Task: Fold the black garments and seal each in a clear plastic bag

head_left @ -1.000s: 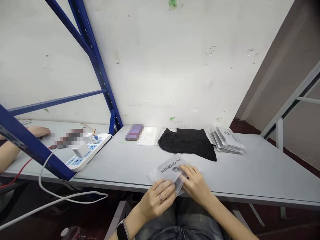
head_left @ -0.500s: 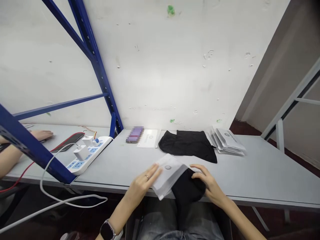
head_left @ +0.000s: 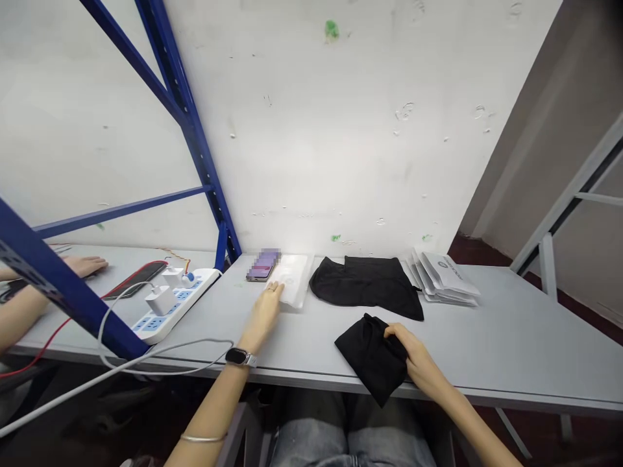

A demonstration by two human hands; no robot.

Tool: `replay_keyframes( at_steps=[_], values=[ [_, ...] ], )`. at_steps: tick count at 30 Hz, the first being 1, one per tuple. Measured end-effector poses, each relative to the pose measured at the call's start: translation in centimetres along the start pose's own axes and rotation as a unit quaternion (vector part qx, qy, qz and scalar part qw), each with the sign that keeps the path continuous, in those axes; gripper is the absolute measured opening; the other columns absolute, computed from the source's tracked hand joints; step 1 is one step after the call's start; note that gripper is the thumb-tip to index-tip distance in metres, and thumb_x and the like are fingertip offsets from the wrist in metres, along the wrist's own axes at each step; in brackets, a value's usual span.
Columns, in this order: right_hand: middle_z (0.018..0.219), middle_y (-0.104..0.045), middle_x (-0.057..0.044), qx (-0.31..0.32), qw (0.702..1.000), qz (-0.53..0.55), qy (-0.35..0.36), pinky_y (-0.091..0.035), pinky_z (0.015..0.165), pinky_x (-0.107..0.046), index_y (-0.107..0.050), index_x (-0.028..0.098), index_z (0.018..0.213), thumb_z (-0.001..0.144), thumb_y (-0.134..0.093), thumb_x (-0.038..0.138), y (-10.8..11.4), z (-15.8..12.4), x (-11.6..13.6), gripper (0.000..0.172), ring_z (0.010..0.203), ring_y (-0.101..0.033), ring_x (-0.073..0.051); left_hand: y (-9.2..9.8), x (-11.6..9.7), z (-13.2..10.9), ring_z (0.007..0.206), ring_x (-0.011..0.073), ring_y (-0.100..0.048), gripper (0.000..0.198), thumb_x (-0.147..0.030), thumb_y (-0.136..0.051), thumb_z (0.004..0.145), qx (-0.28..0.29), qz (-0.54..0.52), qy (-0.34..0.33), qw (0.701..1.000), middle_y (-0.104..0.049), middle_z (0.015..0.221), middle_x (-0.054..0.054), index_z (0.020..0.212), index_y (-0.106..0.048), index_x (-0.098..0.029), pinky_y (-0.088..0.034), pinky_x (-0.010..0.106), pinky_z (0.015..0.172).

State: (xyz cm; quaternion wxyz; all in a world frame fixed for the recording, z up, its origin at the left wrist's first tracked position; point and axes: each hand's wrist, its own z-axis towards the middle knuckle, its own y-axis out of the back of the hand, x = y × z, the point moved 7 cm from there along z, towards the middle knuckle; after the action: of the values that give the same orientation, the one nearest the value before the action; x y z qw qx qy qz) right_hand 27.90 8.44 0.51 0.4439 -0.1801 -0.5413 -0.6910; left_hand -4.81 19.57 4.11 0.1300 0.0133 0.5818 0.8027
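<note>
My left hand (head_left: 267, 308) is at the lower left corner of a white plastic bag (head_left: 296, 285) with a faint round print, which lies beside the phone. Its fingers are closed at that corner, with the thumb hidden. A folded piece of black cloth (head_left: 372, 357) is pinched in my right hand (head_left: 406, 347) at its upper right side. This cloth hangs partly past the front edge of the table. Behind it, a larger black cloth (head_left: 365, 285) lies spread on the table.
A purple-screened phone (head_left: 263, 264) is left of the white bag. Several printed white bags (head_left: 445, 279) stand stacked at the right. A power strip (head_left: 178, 305) with chargers and cables lies left, near a blue metal post (head_left: 204, 175). Another person's hand (head_left: 85, 266) rests at far left.
The white bag and my left hand have moved away to the back left, beside the phone. The black cloth has come apart from the bag and stays in my right hand.
</note>
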Motion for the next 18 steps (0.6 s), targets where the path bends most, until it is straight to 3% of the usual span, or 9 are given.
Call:
replay_keyframes(
  at_steps=[4, 7, 11, 14, 16, 18],
  values=[
    [0.101, -0.06, -0.005, -0.009, 1.0, 0.004, -0.003, -0.042, 0.086, -0.036, -0.057, 0.023, 0.096, 0.071, -0.033, 0.008, 0.4, 0.0, 0.3, 0.038, 0.098, -0.055, -0.022, -1.9, 0.1, 3.3, 0.132, 0.0243, -0.041, 0.063, 0.01, -0.033, 0.072, 0.019, -0.004, -0.005, 1.0, -0.049, 0.138, 0.019, 0.131, -0.047, -0.007, -0.036, 0.036, 0.107],
    [0.098, -0.062, -0.007, -0.027, 0.999, 0.019, -0.016, -0.043, 0.084, -0.036, -0.061, 0.023, 0.095, 0.08, -0.034, 0.014, 0.8, 0.0, 0.0, 0.032, 0.096, -0.057, -0.023, -2.7, 0.5, 5.1, 0.131, 0.0289, -0.042, 0.062, 0.009, -0.038, 0.072, 0.029, -0.007, 0.006, 1.0, -0.05, 0.135, 0.021, 0.13, -0.047, -0.008, -0.035, 0.045, 0.106],
    [0.098, -0.066, -0.006, -0.05, 0.996, 0.047, -0.063, -0.043, 0.089, -0.038, -0.067, 0.023, 0.095, 0.088, -0.033, 0.025, 1.3, -0.2, -1.1, 0.034, 0.098, -0.059, -0.023, -2.4, -0.6, 4.6, 0.137, 0.0336, -0.03, 0.066, 0.008, -0.038, 0.071, 0.015, -0.015, 0.002, 1.0, -0.039, 0.144, 0.023, 0.136, -0.04, -0.006, -0.027, 0.053, 0.109],
    [0.105, -0.067, -0.005, -0.05, 0.99, 0.073, -0.112, -0.042, 0.092, -0.039, -0.069, 0.024, 0.096, 0.088, -0.035, 0.028, 1.2, -0.4, -1.7, 0.035, 0.104, -0.059, -0.025, -1.4, -4.5, 1.8, 0.139, 0.0259, -0.028, 0.069, 0.007, -0.035, 0.073, 0.0, -0.046, -0.057, 0.997, -0.037, 0.147, 0.013, 0.138, -0.038, -0.014, -0.027, 0.047, 0.112],
    [0.105, -0.068, -0.004, -0.043, 0.986, 0.089, -0.137, -0.043, 0.092, -0.039, -0.07, 0.024, 0.095, 0.088, -0.04, 0.034, 0.8, -0.5, -1.8, 0.032, 0.105, -0.059, -0.026, -0.4, -8.5, -0.9, 0.135, 0.0236, -0.035, 0.059, 0.002, -0.033, 0.08, -0.02, -0.111, -0.14, 0.984, -0.044, 0.143, 0.01, 0.135, -0.043, -0.016, -0.033, 0.044, 0.109],
    [0.102, -0.07, -0.005, -0.041, 0.981, 0.105, -0.157, -0.045, 0.09, -0.039, -0.07, 0.023, 0.094, 0.086, -0.048, 0.04, 0.2, -0.5, -1.6, 0.029, 0.101, -0.061, -0.027, 0.3, -11.8, -3.5, 0.122, 0.0196, -0.05, 0.047, -0.006, -0.032, 0.088, -0.017, -0.137, -0.163, 0.977, -0.055, 0.131, 0.006, 0.13, -0.048, -0.021, -0.043, 0.038, 0.101]
  ],
)
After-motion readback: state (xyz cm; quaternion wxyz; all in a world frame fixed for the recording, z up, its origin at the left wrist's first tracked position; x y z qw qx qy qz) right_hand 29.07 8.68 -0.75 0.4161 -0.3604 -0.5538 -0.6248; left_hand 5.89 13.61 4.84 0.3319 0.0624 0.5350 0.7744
